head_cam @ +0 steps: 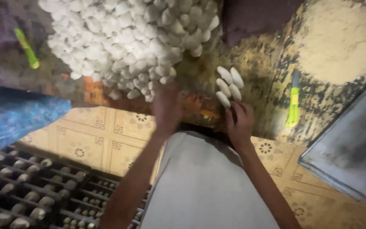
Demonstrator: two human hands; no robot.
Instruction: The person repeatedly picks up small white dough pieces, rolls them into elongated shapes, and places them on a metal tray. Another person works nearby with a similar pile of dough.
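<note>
Head view: blurred left hand reaches the white dough heap, fingers unreadable; right hand fingers touch four lined-up pieces.

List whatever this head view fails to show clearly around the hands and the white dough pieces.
- Left hand: motion-blurred; its fingers and any hold cannot be told.
- Right hand: fingertips at the row of dough pieces; grip unclear.
- Dough pile: cut off by the top edge.
- Metal tray: cut off by the right edge.
- Rack: cut off at the bottom left.

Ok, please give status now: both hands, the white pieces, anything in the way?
Left hand blurred at edge of white pile. Right hand touching four lined-up pieces. Green knife lies apart, right side.
</note>
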